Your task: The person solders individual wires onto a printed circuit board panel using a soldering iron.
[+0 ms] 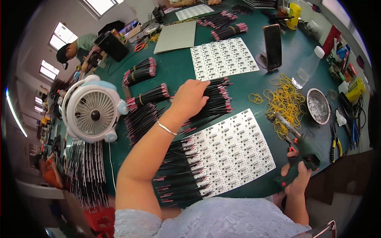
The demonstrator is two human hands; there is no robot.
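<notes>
My left hand reaches over a loose pile of black wires with red ends, its fingers curled against them; whatever they pinch is hidden. In my right hand is a dark green soldering gun, gripped by its handle with the metal tip pointing up and left. Between my hands a white circuit board panel lies on the green table. Several black wires extend leftward from the panel's left edge. Another white panel lies farther back.
Yellow rubber bands heap beside a metal bowl. A phone on a stand and a clear bottle rise behind. Pliers lie right. At left stand a fan and wire bundles. Other people work beyond.
</notes>
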